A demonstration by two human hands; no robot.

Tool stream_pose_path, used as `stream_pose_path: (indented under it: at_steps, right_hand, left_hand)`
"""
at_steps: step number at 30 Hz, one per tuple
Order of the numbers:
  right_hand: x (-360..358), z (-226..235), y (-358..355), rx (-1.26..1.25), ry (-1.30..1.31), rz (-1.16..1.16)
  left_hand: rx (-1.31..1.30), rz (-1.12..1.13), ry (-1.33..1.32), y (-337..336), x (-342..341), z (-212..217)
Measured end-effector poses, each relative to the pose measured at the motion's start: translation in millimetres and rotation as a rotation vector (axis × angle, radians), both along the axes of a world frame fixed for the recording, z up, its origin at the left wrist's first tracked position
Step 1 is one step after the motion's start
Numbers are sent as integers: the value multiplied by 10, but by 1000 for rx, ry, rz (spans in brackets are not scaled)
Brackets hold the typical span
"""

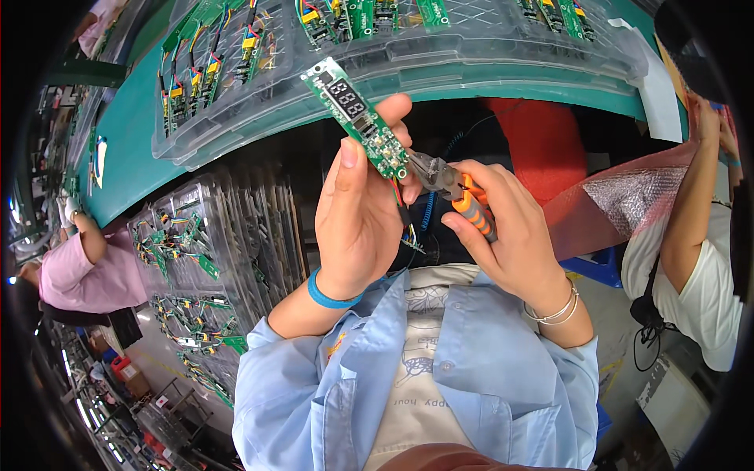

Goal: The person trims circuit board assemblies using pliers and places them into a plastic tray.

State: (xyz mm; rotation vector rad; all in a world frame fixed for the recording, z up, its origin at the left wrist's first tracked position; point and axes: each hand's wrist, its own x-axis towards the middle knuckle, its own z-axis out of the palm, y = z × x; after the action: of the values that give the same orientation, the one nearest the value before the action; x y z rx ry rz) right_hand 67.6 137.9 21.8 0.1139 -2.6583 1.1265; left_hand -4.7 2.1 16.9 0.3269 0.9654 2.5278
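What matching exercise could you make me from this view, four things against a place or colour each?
Things:
1. Circuit board with a display
2. Pliers
3. Wristband
4. Clear plastic tray at the top

Places or colours:
A. On the green worktop
B. In the right hand
C. Blue
D. In the left hand

Pairs: 1-D, 2-B, 3-C, 4-A

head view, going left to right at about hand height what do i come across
A co-worker's pink sleeve → stacked clear trays → the left hand holding a green circuit board → pliers with orange-and-grey handles → the right hand gripping them → silvery bubble wrap → another co-worker's white sleeve.
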Motion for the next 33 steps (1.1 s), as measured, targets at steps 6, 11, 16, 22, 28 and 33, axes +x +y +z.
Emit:
stream_pose_path:
  at_steps: [6, 11, 16, 22, 28, 33]
  right_hand:
    - [10, -15, 13, 16, 21, -17]
    - [30, 15, 9, 34, 9, 1]
    - [30, 5, 15, 70, 37, -11]
    - [36, 28, 20, 105, 26, -4]
    - [38, 20, 20, 114, 41, 3]
    - [49, -38, 14, 15, 23, -4]
  left_hand:
    - [1, 13, 26, 2, 19, -7]
    - [-34, 47, 42, 27, 30, -20]
    - [-36, 46, 20, 37, 44, -9]
    - [-9, 27, 40, 30, 45, -27]
    - [-8, 8, 56, 32, 66, -22]
    - [83, 31, 7, 52, 80, -24]
